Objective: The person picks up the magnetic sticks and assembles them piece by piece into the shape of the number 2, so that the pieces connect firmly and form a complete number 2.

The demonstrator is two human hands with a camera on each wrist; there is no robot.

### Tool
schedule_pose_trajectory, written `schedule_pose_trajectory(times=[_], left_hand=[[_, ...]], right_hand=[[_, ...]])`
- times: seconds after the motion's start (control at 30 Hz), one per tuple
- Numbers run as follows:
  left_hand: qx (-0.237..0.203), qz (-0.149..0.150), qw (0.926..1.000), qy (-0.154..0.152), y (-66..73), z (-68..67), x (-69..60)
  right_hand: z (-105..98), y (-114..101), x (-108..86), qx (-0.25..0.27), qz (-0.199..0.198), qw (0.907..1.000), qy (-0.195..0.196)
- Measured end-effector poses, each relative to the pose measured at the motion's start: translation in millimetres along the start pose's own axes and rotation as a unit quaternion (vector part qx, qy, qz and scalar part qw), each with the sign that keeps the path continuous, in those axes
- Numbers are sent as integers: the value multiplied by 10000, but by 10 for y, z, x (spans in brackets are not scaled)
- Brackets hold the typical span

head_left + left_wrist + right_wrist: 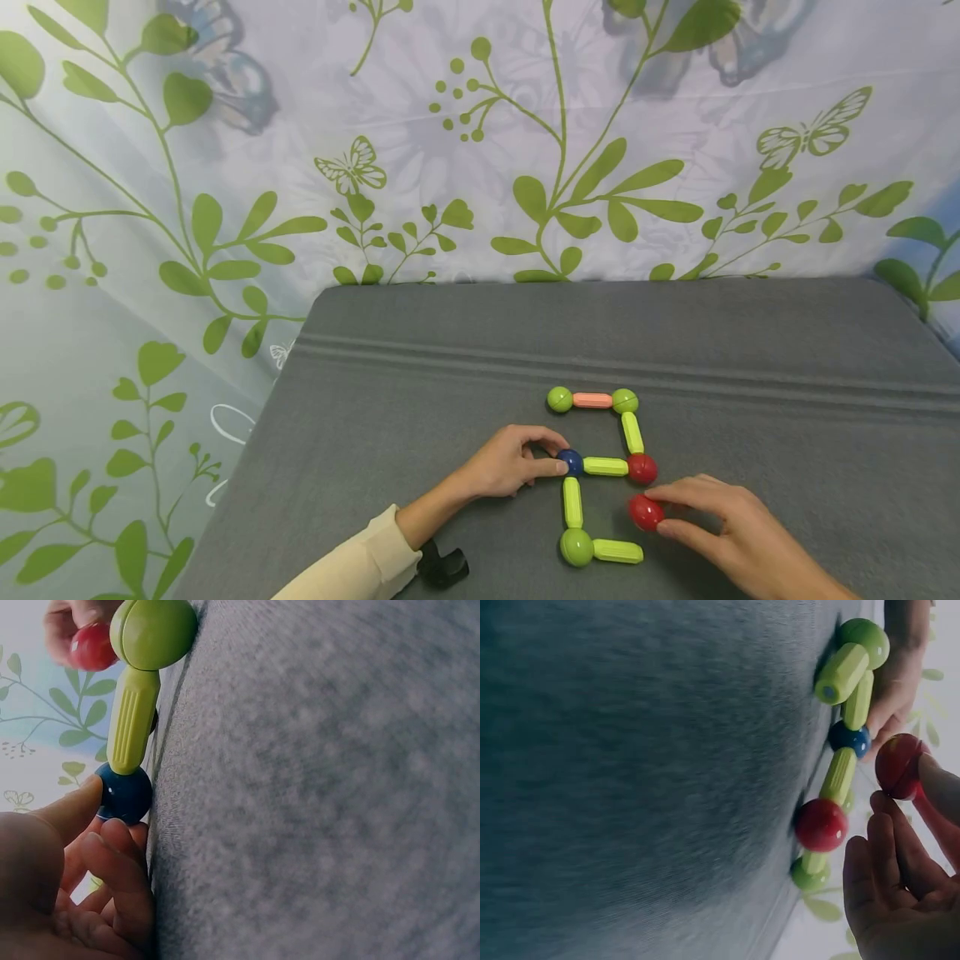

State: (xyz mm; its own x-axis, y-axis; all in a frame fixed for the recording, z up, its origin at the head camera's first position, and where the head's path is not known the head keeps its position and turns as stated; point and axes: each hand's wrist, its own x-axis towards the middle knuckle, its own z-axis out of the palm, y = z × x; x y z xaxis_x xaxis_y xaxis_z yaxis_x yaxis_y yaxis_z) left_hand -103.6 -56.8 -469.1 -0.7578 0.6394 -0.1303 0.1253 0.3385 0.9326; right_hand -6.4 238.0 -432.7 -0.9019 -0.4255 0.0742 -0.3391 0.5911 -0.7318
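Note:
On the grey cloth lies a zigzag of toy balls and rods, joined end to end. My left hand point(510, 461) pinches the blue ball point(572, 462) at its middle left between thumb and fingers. My right hand point(731, 521) holds a loose red ball point(646, 512) by thumb and fingertips, apart from the chain and just nearer than the joined red ball point(642, 468). From the blue ball a yellow-green rod point(572, 502) runs to a green ball point(577, 547). That ball bears another yellow-green rod point(618, 551), its far end free. An orange rod point(592, 400) joins two green balls at the top.
The grey cloth-covered table point(420, 350) ends at a patterned curtain point(450, 167) behind and to the left. A black object point(442, 567) lies beside the left sleeve point(367, 558). Two creases cross the cloth beyond the chain.

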Motion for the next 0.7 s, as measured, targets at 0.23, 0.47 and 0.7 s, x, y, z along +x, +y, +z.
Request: schedule_pose_trajectory(times=[0.23, 0.47, 0.7], left_hand=[[8, 16, 10000, 5, 1, -8, -1], [9, 17, 10000, 5, -7, -8, -9], [-8, 45, 10000, -11, -18, 1, -10]], right_hand=[[17, 188, -151, 2, -64, 9997, -255], [85, 293, -176, 373, -114, 9965, -745], [99, 287, -176, 483, 312, 9921, -1111]])
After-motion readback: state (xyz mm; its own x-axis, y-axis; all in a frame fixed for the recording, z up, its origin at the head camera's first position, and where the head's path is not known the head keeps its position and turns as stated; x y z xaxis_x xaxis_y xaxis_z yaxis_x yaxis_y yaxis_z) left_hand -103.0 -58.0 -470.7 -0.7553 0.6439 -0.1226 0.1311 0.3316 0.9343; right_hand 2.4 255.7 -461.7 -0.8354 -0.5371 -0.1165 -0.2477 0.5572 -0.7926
